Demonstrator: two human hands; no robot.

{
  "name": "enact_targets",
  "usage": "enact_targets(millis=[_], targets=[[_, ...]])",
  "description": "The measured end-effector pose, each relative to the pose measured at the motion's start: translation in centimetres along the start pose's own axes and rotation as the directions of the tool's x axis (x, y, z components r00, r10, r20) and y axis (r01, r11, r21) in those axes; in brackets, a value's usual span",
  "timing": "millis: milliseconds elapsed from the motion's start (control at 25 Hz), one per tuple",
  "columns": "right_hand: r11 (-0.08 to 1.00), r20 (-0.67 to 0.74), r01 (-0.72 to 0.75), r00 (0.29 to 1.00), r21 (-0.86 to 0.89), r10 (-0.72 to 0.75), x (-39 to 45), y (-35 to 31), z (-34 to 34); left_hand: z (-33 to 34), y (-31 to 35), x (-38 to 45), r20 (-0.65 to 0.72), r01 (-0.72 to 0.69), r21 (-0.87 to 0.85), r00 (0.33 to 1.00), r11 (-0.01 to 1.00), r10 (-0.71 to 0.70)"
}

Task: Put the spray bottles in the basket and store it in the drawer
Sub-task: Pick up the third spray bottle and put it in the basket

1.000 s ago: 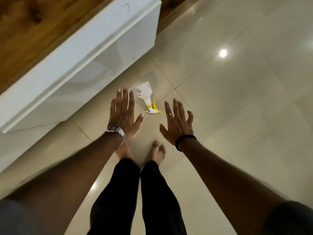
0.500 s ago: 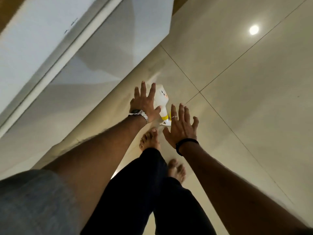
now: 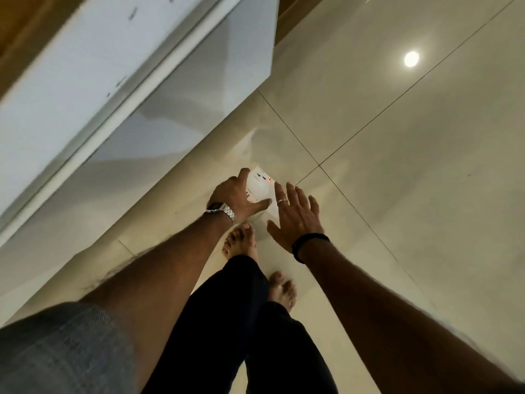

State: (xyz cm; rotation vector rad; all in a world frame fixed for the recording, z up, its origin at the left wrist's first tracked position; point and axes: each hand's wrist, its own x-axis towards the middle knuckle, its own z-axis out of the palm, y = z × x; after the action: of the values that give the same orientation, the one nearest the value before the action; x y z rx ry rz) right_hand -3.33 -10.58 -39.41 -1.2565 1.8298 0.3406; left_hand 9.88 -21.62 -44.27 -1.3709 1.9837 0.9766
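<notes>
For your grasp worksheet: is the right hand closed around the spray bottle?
No: the right hand is spread open beside the spray bottle.

Left hand (image 3: 237, 196) wraps the white spray bottle (image 3: 260, 189) on the floor (image 3: 397, 194); right hand (image 3: 295, 217) spread beside it.

White spray bottle (image 3: 262, 186) (small red and black marks), glossy beige floor tiles (image 3: 412, 172), white cabinet (image 3: 113, 89), black trousers (image 3: 227, 322).
</notes>
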Motion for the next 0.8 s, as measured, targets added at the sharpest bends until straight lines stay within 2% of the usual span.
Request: enact_targets(millis=[160,360,560,800], targets=[[0.965,-0.026,0.161,0.985,-0.206,-0.17,-3.4,-0.1,-3.7,-4.0,0.1,-3.6,0.004,0.077,-0.221,0.997,0.972,-0.078],[0.871,0.013,0.362,0.925,-0.331,-0.379,-9.0,-1.7,-9.7,-9.6,-1.0,-10.4,0.045,0.113,-0.357,0.994,0.927,-0.103],[0.736,0.055,0.539,0.82,-0.409,-0.569,-15.9,-6.1,-15.1,-13.7,-4.8,-19.9,-0.073,0.046,-0.485,0.993,0.873,-0.092],[0.618,-0.091,0.701,0.632,-0.357,-0.769,-22.9,-16.7,-18.3,-14.7,-9.3,-28.8,-0.089,0.079,-0.757,0.971,0.648,-0.221]])
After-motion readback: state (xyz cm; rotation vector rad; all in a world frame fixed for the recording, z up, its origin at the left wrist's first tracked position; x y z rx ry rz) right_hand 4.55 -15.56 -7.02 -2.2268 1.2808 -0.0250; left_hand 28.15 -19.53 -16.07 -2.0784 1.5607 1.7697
